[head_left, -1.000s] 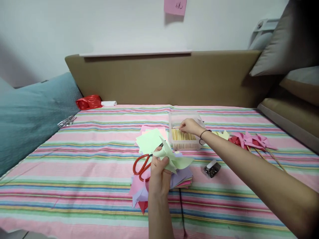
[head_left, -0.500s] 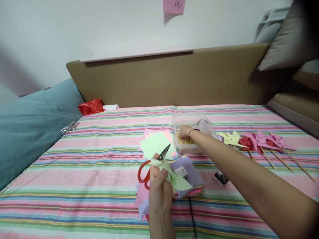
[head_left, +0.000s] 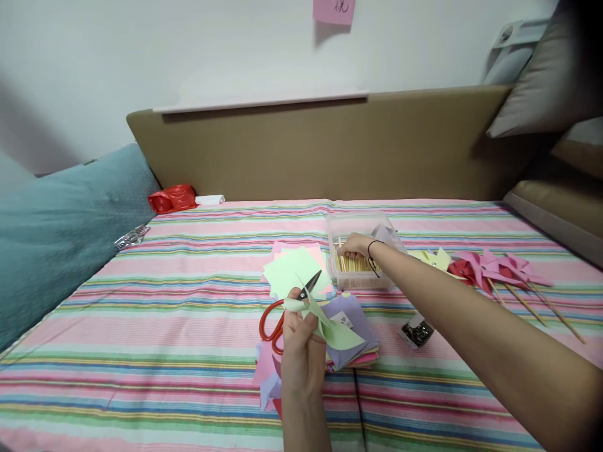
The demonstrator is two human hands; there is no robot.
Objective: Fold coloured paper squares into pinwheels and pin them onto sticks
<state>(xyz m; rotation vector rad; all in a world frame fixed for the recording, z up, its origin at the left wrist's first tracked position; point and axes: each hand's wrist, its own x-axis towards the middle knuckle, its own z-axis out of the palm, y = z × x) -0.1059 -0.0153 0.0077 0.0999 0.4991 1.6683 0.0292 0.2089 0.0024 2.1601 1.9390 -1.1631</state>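
Observation:
My left hand [head_left: 301, 333] pinches a light green paper pinwheel [head_left: 342, 334], its folded corners gathered at the centre between thumb and fingers. Behind that hand lie scissors with red handles [head_left: 269, 320], their dark blades pointing up to the right. My right hand [head_left: 357, 245], a black band on its wrist, reaches into a clear plastic box [head_left: 362, 282]. Its fingers are closed at the thin wooden sticks [head_left: 353, 264] there, and one stick stands up by the fingertips. The fingertips are partly hidden.
Fanned paper sheets [head_left: 292, 270] lie left of the box, and a purple-topped paper stack [head_left: 360, 320] is nearer. A small box of dark pins [head_left: 417, 333] sits under my right forearm. Finished pinwheels [head_left: 490, 267] lie at right on the striped cloth [head_left: 164, 351].
My right hand has shifted slightly right inside the box, and a stick now shows upright beside its fingers. My left hand keeps its hold on the green pinwheel.

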